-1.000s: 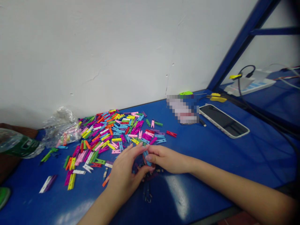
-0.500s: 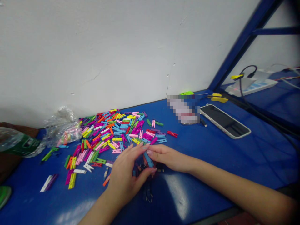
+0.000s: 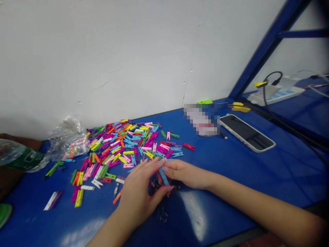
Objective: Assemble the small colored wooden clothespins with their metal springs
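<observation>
A light-blue clothespin (image 3: pixel 163 176) is held between my two hands, near the front of the table. My left hand (image 3: pixel 136 192) curls around it, fingertips at its upper end and thumb at its lower end. From the right, my right hand (image 3: pixel 183 173) pinches its upper part between thumb and fingers. Something reddish shows beside the blue piece, but my fingers partly cover it. Small dark parts (image 3: pixel 162 214) lie under and below my hands, too dim to name. Beyond them spreads a pile of colourful clothespins (image 3: pixel 133 137).
Left of the pile are a crumpled clear plastic bag (image 3: pixel 68 137) and a plastic bottle (image 3: pixel 22 156) lying on its side. To the right lie a phone (image 3: pixel 248 133), a blurred-out item (image 3: pixel 202 120) and a power strip (image 3: pixel 277 94) with cables. A white wall (image 3: pixel 128 61) stands behind.
My left thumb has shifted slightly to the right at the clothespin's lower end. Both hands stay in nearly the same place, and the pile looks unchanged.
</observation>
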`<state>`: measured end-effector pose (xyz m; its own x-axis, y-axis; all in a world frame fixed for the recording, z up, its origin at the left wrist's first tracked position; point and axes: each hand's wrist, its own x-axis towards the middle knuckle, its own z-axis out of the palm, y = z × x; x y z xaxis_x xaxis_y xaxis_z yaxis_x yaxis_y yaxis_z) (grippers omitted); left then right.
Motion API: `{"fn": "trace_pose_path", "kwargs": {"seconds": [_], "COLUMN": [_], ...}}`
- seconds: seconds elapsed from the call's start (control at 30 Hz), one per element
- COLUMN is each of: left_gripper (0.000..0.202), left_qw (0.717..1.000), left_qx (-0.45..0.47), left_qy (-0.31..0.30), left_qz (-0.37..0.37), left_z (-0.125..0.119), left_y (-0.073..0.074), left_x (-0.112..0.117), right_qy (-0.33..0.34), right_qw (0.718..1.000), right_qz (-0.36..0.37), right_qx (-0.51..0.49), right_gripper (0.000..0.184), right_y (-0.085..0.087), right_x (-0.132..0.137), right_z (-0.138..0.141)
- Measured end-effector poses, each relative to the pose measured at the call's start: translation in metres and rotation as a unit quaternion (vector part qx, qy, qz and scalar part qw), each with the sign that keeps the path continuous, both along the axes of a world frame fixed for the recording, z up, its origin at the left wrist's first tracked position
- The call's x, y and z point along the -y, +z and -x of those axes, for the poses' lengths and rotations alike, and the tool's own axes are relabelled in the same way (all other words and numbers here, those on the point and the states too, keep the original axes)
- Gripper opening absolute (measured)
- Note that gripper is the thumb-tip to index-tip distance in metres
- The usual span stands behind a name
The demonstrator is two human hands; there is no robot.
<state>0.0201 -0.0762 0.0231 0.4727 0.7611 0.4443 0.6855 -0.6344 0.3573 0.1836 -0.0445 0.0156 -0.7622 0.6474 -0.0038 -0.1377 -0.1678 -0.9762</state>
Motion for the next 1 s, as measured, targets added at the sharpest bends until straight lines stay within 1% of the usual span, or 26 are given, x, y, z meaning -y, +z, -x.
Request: {"fn": "trace_pose_path", "kwargs": {"seconds": [0.07,0.17,0.3,0.37,0.43,0.5,0.6,0.73,0.87,1.0], "left_gripper": [0.048,0.048,0.049,0.049,0.045,0.038,0.028,0.021,0.014,0.012], "left_qw": [1.000,1.000,0.995,0.990,0.986,0.981,0.976,0.974,0.975,0.976], "left_qx": [-0.007,-0.020,-0.049,-0.085,-0.129,-0.164,-0.192,-0.190,-0.181,-0.183], "left_qy": [0.003,0.022,0.088,0.106,0.099,0.090,0.081,0.097,0.100,0.095], "left_qz": [-0.005,-0.008,0.014,0.027,0.038,0.045,0.058,0.076,0.077,0.076], "left_z": [0.000,0.002,0.004,0.004,0.005,0.006,0.005,0.001,-0.001,0.000], "left_y": [0.001,0.003,0.004,0.003,-0.001,-0.005,-0.008,-0.004,-0.001,-0.001], "left_x": [-0.001,-0.003,-0.009,-0.013,-0.016,-0.017,-0.018,-0.017,-0.018,-0.018], "right_qy": [-0.021,-0.081,-0.175,-0.202,-0.221,-0.238,-0.257,-0.269,-0.285,-0.303], "right_qw": [1.000,0.996,0.978,0.965,0.950,0.935,0.919,0.914,0.911,0.911], "right_qz": [0.007,0.026,0.081,0.118,0.166,0.213,0.256,0.267,0.254,0.225], "right_qx": [0.007,0.007,-0.075,-0.116,-0.143,-0.155,-0.154,-0.146,-0.153,-0.168], "right_gripper": [0.039,0.033,0.026,0.023,0.024,0.026,0.026,0.022,0.022,0.023], "right_y": [-0.001,-0.002,0.000,0.002,0.003,0.002,0.000,0.000,0.003,0.005], "right_x": [-0.001,-0.006,-0.017,-0.021,-0.023,-0.024,-0.025,-0.025,-0.025,-0.025], "right_z": [-0.001,-0.005,-0.012,-0.014,-0.015,-0.015,-0.016,-0.017,-0.018,-0.018]}}
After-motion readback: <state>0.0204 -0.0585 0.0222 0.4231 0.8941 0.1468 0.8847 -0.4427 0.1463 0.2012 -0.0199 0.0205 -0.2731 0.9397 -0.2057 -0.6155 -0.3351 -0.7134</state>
